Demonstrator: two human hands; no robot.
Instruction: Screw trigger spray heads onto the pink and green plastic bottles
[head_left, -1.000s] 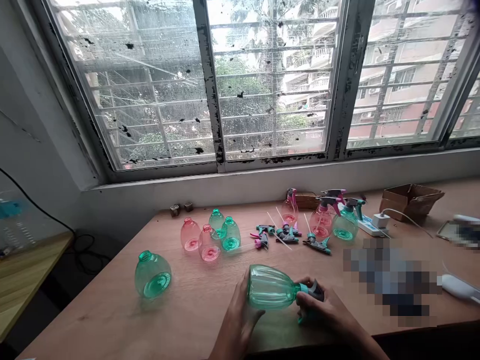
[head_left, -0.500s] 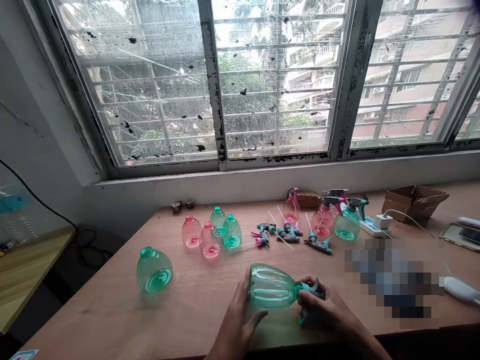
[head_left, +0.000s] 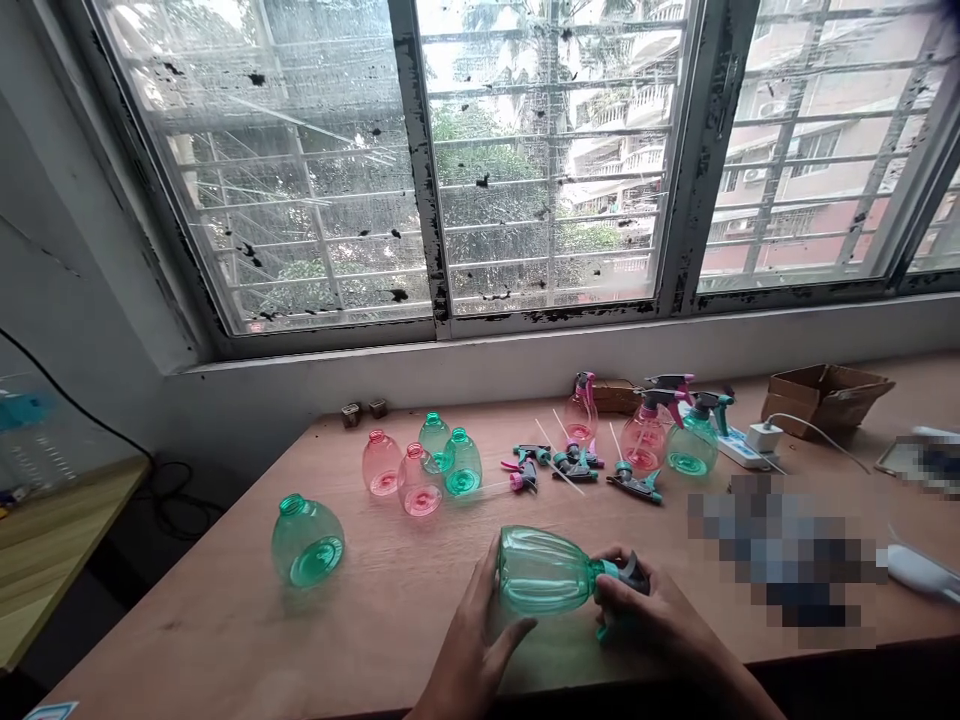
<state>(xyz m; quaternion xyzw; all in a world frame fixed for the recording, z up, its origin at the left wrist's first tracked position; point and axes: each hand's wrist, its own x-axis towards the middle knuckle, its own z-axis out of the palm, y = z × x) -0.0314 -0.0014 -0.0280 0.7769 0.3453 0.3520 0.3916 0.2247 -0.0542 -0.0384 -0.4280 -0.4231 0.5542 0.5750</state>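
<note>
A clear green spray bottle (head_left: 546,572) lies sideways between my hands, just above the table near its front edge. My left hand (head_left: 474,635) cups the bottle's base, with the fingers behind it and the thumb below. At the neck, my right hand (head_left: 651,608) grips the grey and teal spray head (head_left: 634,572), thumb and fingers around the collar; part of the trigger is hidden by the hand. Beyond the bottle lie several loose spray heads (head_left: 576,464) with thin tubes. An open green bottle (head_left: 307,540) stands to the left.
Open pink bottles (head_left: 420,482) and green bottles (head_left: 462,462) stand mid-table. Farther right are pink spray bottles (head_left: 645,435) and a green one (head_left: 691,445) with heads on. A power strip (head_left: 742,450), cardboard box (head_left: 825,400) and blurred patch (head_left: 787,560) lie right.
Both hands keep the same hold on the green bottle and its spray head. The view has shifted very slightly; the things on the table stay where they were.
</note>
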